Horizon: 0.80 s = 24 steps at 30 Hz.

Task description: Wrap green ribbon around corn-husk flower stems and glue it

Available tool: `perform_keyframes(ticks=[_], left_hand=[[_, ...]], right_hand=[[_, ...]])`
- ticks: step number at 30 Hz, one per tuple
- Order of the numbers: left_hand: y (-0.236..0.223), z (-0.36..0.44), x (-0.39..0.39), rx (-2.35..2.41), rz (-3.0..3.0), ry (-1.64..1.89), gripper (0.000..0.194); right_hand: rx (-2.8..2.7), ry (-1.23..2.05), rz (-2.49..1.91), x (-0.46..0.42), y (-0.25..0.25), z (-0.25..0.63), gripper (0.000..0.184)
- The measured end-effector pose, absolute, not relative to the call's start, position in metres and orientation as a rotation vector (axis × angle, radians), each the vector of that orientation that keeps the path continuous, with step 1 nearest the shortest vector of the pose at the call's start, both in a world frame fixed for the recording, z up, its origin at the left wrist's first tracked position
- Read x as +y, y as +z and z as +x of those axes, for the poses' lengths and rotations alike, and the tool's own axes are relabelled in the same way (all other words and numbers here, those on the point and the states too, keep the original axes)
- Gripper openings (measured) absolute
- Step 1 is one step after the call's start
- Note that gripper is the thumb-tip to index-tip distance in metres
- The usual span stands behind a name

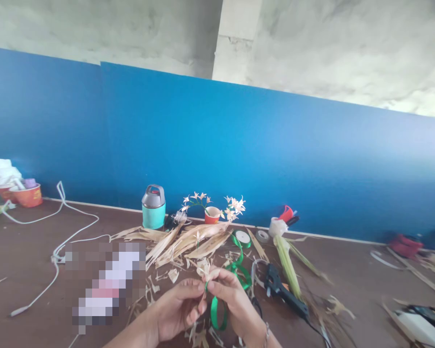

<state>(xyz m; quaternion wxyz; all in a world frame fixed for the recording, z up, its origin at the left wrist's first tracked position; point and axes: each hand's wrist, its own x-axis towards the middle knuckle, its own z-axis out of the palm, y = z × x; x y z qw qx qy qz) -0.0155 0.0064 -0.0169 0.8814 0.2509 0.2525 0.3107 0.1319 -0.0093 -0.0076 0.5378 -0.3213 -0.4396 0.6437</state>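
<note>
Bright, soft daylight with pale wall glare; edges stretched and blurred

The 2 hands meet at the lower middle, thumb tips close together. The left hand [177, 307] pinches with its thumb [191, 289] extended, other fingers curled below; its forearm [136, 333] slants up from the lower left. The right hand [235, 299] also pinches, its index finger [221, 275] bent above its thumb.

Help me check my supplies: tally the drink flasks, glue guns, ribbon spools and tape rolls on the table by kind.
Drink flask: 1
Glue gun: 1
Ribbon spool: 1
Tape roll: 1
Total: 4
</note>
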Motion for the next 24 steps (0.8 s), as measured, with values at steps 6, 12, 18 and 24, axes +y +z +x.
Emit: perform_keyframes(ticks=[6,12,18,24], left_hand=[[-0.014,-0.018,0.005,0.484,0.5,0.577,0.011],[-0.01,-0.019,0.004,0.514,0.466,0.559,0.009],[-0.008,-0.017,0.007,0.579,0.577,0.606,0.013],[0.001,-0.009,0.004,0.816,0.918,1.001,0.02]], right_hand=[[-1.117,1.418,-0.86,-0.01,-0.007,0.133,0.025],[-1.075,1.503,-0.806,-0.012,-0.007,0.132,0.021],[-1.023,1.619,-0.739,-0.012,-0.007,0.132,0.016],[-0.95,1.364,-0.878,-0.005,-0.009,0.136,0.018]])
